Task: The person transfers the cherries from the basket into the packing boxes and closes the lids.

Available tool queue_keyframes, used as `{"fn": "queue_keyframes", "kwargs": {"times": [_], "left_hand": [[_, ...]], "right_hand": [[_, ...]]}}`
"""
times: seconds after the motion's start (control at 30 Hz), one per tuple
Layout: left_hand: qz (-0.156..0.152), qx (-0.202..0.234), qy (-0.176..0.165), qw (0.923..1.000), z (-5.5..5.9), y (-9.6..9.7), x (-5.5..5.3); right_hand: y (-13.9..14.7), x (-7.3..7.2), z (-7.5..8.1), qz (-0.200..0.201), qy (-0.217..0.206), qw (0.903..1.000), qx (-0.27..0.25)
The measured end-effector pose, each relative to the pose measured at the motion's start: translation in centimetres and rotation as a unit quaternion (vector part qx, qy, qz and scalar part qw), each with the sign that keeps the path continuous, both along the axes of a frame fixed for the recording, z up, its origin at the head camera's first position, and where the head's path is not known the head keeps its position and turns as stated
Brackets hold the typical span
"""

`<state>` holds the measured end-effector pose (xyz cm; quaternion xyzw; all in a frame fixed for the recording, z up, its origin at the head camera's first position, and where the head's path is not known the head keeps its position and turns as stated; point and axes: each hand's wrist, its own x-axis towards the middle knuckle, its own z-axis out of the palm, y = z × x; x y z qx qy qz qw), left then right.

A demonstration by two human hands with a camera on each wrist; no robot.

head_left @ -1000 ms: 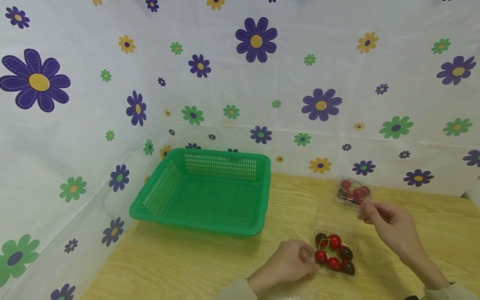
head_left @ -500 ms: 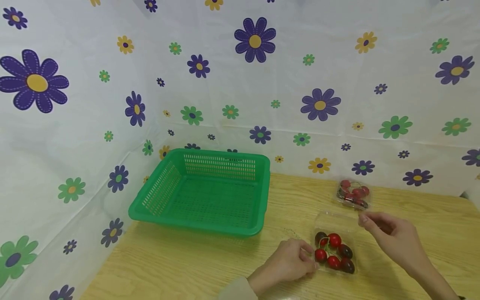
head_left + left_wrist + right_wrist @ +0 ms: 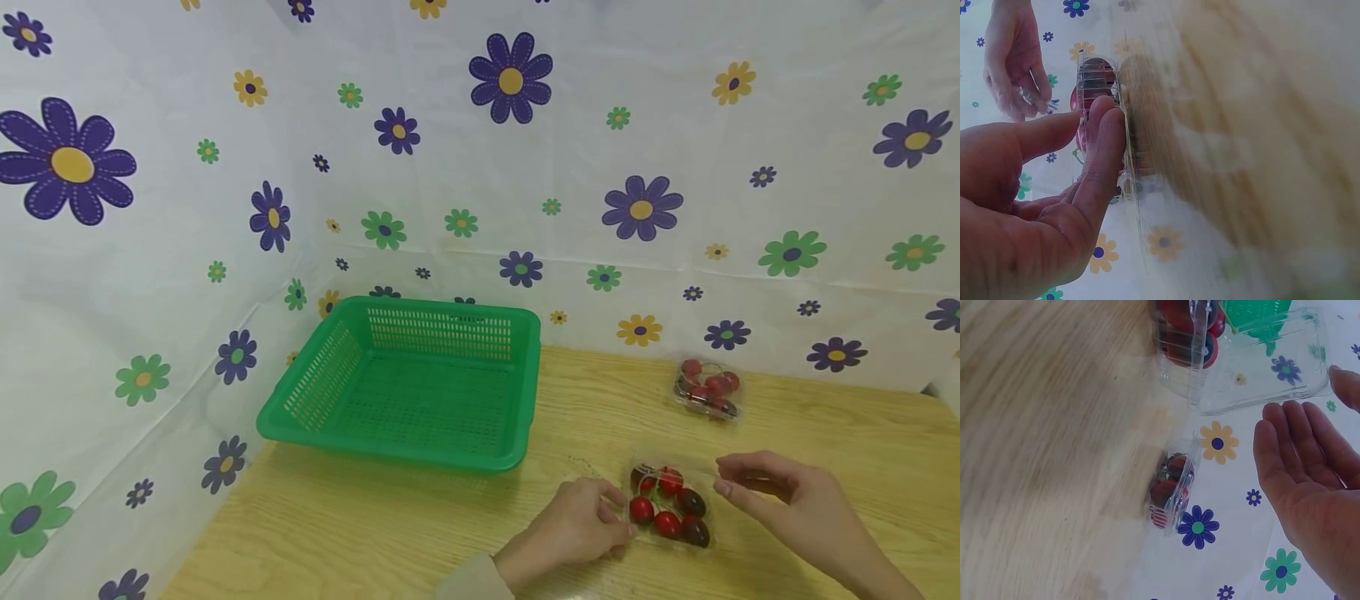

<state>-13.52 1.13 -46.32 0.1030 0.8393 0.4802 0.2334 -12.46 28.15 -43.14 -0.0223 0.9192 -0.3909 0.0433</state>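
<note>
In the head view, a clear plastic clamshell box (image 3: 651,540) of red and dark cherries (image 3: 667,525) sits on the table before me. My left hand (image 3: 573,525) grips its left side, thumb and fingertips at the edge; the left wrist view shows them close around the wall. At the box's right, my right hand (image 3: 795,508) pinches the edge of its hinged clear lid (image 3: 1266,378) between thumb and fingers. The lid is tilted partway over the cherries. Behind them sits another clear box (image 3: 707,390) of cherries, its lid down.
A green slotted basket (image 3: 431,461) stands on the wooden table (image 3: 360,525) to the left of the boxes. A flower-print cloth (image 3: 480,175) hangs along the back and left side, right behind the basket and the far box.
My right hand has come toward me and down, swinging the lid from behind the box to over the cherries. My left hand stays at the box's left side.
</note>
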Motion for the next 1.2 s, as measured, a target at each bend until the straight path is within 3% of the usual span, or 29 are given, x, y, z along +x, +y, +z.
{"fn": "queue_keyframes", "kwargs": {"times": [0.27, 0.6, 0.8, 0.93, 1.1, 1.2], "left_hand": [[-0.003, -0.002, -0.004, 1.0, 0.0, -0.1, 0.0], [-0.006, -0.004, -0.015, 0.9999, 0.0, -0.5, -0.1], [0.004, 0.051, -0.066, 0.9965, 0.1, -1.0, 0.1], [0.005, 0.105, -0.097, 0.9897, -0.1, -1.2, 0.1], [0.012, 0.153, -0.122, 0.9806, -0.4, -1.1, 0.1], [0.02, 0.159, -0.117, 0.98, -0.6, -1.0, 0.2]], "right_hand": [[-0.2, 0.8, -0.9, 0.01, 0.015, 0.9995, 0.027], [-0.6, 1.3, -2.5, 0.057, 0.074, 0.9939, 0.058], [-0.8, 1.5, -2.9, 0.067, 0.096, 0.9913, 0.059], [-0.9, 1.6, -3.2, 0.068, 0.114, 0.9885, 0.072], [-0.8, 1.7, -3.3, 0.066, 0.056, 0.9918, 0.094], [-0.8, 1.6, -3.3, 0.069, 0.021, 0.9914, 0.109]]}}
